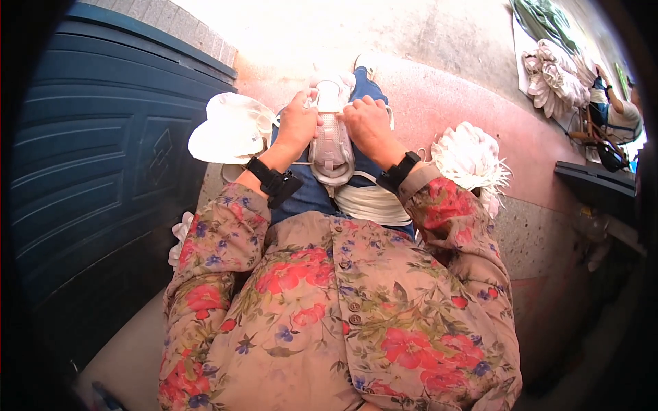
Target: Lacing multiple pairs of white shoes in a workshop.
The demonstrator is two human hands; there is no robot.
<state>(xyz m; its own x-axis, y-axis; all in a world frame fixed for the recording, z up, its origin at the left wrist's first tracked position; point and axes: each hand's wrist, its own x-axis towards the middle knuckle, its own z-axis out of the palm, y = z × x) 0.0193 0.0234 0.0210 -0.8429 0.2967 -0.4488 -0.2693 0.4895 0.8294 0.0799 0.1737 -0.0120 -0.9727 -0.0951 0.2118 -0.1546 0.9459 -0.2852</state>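
A pale pinkish-white shoe (332, 147), with a mesh-like surface, lies lengthwise over my lap between my hands, its rounded heel end toward me. On its left edge, my left hand (299, 125) is closed, with fingertips pinched near the lacing area. My right hand (371, 125) is closed at the opposite edge, knuckles up. White shoelace strands show beside both hands; the fingers partly hide what they pinch. Across my right thigh lies a bundle of white laces (373, 204).
A white, rounded pile (233, 129) stands left of my knees. Bunched whitish shoe pieces (469, 159) lie at right on the pink floor (439, 96). A dark blue panelled door (89, 144) borders the left. At far right, a person (620, 113) sits beside another pale heap (555, 79).
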